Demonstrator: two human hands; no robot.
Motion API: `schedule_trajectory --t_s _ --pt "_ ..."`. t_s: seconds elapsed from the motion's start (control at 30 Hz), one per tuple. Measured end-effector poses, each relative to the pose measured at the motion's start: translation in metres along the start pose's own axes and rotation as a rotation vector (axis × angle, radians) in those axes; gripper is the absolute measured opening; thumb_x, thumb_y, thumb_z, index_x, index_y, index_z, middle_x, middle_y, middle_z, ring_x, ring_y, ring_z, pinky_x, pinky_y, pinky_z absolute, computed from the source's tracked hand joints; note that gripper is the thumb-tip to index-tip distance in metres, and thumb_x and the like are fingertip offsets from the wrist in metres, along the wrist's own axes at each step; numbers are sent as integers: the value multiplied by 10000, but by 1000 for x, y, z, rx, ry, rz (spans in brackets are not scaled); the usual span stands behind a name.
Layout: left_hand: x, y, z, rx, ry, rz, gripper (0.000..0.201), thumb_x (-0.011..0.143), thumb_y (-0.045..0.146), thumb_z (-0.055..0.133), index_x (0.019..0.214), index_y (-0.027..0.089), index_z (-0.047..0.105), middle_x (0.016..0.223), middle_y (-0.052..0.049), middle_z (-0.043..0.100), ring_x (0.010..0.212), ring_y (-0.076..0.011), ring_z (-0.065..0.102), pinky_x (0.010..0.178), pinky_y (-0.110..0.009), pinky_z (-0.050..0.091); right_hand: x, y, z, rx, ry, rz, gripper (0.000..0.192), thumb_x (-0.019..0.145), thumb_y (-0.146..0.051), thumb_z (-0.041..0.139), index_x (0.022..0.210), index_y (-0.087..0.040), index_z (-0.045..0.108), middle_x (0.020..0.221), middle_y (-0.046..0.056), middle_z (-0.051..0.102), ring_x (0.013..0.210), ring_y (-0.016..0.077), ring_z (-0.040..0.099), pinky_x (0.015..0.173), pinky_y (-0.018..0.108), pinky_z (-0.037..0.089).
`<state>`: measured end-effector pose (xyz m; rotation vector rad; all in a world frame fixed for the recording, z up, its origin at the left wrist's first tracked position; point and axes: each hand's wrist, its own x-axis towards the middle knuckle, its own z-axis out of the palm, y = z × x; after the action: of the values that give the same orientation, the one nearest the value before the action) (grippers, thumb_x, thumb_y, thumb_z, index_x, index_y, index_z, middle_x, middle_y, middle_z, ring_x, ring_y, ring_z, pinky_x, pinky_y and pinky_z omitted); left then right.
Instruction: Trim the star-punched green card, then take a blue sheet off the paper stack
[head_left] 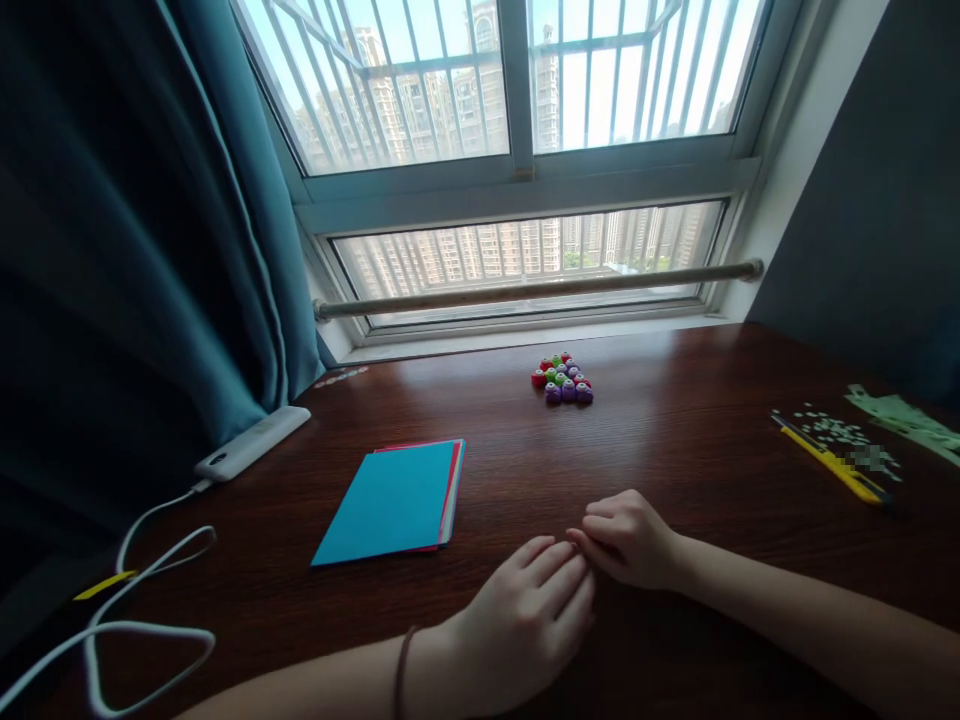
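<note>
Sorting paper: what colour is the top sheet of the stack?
Blue, on the paper stack, seen in the head view.

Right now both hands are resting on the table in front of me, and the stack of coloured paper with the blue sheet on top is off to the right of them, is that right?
Not quite. The head view shows the stack of coloured paper, blue sheet on top, lying to the left of the hands, not the right. The left hand and right hand do rest on the table, fingertips meeting.

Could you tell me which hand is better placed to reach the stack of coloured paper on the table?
Probably the left. The left hand rests flat on the table, on the same side as the stack of coloured paper. The right hand lies curled farther to the right and would have to cross over the left.
</note>
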<state>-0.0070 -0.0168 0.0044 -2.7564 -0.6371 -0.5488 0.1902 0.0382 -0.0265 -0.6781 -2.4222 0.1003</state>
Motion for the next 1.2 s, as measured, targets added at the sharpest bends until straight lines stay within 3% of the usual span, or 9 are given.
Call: schedule_trajectory --t_s 0.1,0.2,0.27,0.33,0.47,0.57,0.7,0.83,1.2 --pt "-18 -18 -22 63 13 13 295 858 108 473 1145 97 543 1170 -104 579 1111 -232 508 966 -365 416 -1 3 0 -42 1 -18 313 876 -216 432 569 -154 438 537 -22 475 464 80 347 481 255 203" --pt "-56 -45 -38 163 -54 -166 369 869 132 471 1236 109 477 1280 -128 497 1224 -252 416 991 -383 404 -1 0 2 -84 -13 -105 302 877 -233 438 584 -162 449 547 -21 482 470 90 359 481 257 212" --pt "-90 -64 -40 253 -101 -344 457 867 275 506 1295 141 420 1359 -135 408 1261 -297 362 989 -440 394 -1 -3 3 -100 -26 -160 301 876 -243 442 585 -167 444 544 -23 477 470 96 359 480 258 216" --pt "-126 -80 -34 321 -67 -504 571 848 432 501 1320 133 384 1372 -159 382 1260 -334 353 983 -491 378 0 -5 2 -104 -24 -186 304 875 -242 443 580 -168 433 538 -25 473 466 98 360 477 260 217" --pt "-170 -95 -22 263 -10 -672 559 855 537 423 1279 172 432 1228 -105 553 1083 -264 559 930 -396 455 0 -4 1 -102 -29 -203 300 873 -234 451 582 -166 428 545 -28 484 479 96 386 481 263 225" --pt "-175 -93 -22 210 -15 -696 473 853 536 432 1153 189 544 1082 -59 642 956 -225 629 857 -327 507 0 -4 0 -107 -48 -205 297 877 -239 454 589 -166 431 553 -29 493 485 95 399 481 266 224" --pt "-168 -88 -25 177 -21 -671 374 882 475 420 1033 198 621 1021 -44 663 928 -211 636 849 -316 510 -1 -4 -1 -104 -68 -203 307 884 -240 445 587 -165 426 548 -28 488 481 94 396 483 267 225" --pt "-170 -87 -26 126 -24 -663 346 903 421 401 1038 196 627 1048 -45 657 956 -201 629 866 -304 505 -1 -4 0 -84 -101 -195 307 893 -238 433 595 -164 431 551 -27 483 485 90 401 490 261 236" --pt "-174 -88 -30 0 -23 -796 320 877 435 462 1057 219 614 1063 -17 661 954 -201 637 854 -301 513 -2 -3 2 -64 -125 -186 303 898 -231 425 606 -161 461 565 -14 493 508 88 432 503 265 241"
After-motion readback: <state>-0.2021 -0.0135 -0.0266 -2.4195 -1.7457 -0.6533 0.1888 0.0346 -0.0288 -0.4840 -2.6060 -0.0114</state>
